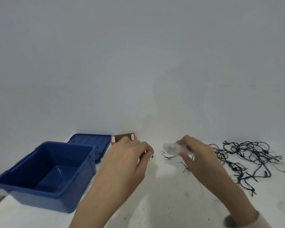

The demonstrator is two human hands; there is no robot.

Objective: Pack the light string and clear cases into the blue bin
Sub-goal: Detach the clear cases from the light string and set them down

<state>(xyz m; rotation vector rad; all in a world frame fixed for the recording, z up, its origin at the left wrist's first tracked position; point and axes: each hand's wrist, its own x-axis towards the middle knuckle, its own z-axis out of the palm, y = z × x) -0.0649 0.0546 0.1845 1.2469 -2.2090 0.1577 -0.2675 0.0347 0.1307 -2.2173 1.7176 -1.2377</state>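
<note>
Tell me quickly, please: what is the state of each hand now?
Left hand: fingers curled over the cardboard box; a grip cannot be told.
Right hand: pinches a clear case.

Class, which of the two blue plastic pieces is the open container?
The blue bin at front left, hollow and open-topped; the blue lid lies flatter behind it.

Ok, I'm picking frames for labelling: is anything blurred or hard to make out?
Head view: the left hand and right hand are motion-blurred; the clear case in the right hand fades into the table; blue bin and light string read sharp.
</note>
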